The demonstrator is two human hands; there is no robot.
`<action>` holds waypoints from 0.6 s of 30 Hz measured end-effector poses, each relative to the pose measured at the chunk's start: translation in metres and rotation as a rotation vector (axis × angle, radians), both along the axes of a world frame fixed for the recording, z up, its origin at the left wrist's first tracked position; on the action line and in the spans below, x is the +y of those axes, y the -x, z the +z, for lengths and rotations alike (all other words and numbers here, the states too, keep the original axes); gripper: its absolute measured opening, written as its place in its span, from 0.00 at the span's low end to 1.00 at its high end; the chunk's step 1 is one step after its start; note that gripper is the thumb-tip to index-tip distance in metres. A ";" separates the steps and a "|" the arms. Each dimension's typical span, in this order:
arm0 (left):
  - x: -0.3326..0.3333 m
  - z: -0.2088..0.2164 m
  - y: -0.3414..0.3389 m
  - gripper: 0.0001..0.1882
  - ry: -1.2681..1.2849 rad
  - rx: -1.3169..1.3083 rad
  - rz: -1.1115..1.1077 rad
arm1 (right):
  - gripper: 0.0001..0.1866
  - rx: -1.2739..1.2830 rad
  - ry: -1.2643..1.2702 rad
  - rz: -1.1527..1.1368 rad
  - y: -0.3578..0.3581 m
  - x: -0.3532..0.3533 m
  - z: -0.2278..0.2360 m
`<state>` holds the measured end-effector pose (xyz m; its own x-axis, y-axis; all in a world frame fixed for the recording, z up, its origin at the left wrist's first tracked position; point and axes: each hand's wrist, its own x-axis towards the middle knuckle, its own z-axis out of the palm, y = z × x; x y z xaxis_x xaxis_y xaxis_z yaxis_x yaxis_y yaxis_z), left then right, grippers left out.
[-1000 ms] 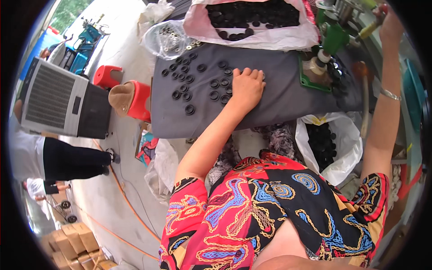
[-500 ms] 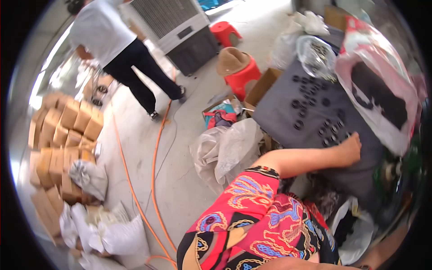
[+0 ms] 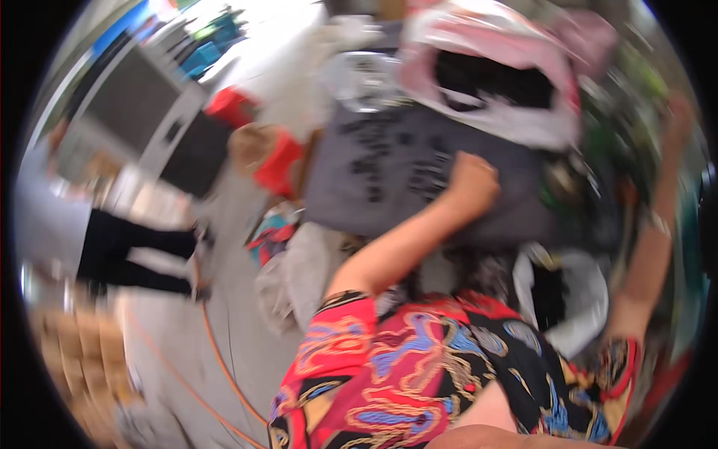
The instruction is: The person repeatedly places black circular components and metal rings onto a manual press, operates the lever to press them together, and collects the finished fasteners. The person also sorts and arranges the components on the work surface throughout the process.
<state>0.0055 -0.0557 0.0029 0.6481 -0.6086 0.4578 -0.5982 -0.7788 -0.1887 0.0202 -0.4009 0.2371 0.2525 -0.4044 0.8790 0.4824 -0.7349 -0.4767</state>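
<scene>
Lots of black rings [image 3: 363,169] toward the counter's [image 3: 336,208] far-left corner; my left hand [image 3: 474,183] is curled beside them, right hand [image 3: 679,118] blurred, can't tell if either holds anything. One careless swipe could scatter them.

Left hand [image 3: 476,184] curled, knuckles up

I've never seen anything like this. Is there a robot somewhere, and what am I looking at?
No robot here: just a person's two bare hands. The camera sits on their head, looking down; its wide lens bends straight edges. The left hand, loosely curled, is over a grey cloth beside small black rings, blurred here. Behind them are a clear plastic bag and a pink-and-white sack. The right hand is raised at far right. Blur hides whether either grip holds anything.
</scene>
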 end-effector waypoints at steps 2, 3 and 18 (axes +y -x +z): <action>0.003 0.005 -0.001 0.10 0.118 -0.053 -0.012 | 0.16 0.017 -0.017 0.099 0.018 0.014 0.007; 0.005 0.010 0.001 0.07 0.210 -0.053 0.033 | 0.17 0.039 -0.043 0.147 0.023 0.020 0.010; 0.093 -0.049 0.054 0.20 0.657 -0.145 0.243 | 0.24 1.135 0.296 -0.601 0.080 -0.123 -0.146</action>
<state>-0.0489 0.0373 -0.0466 0.6350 -0.0232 0.7722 -0.3975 -0.8669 0.3009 -0.0594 -0.5236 0.0910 0.7530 -0.5419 0.3733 -0.5131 -0.8387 -0.1826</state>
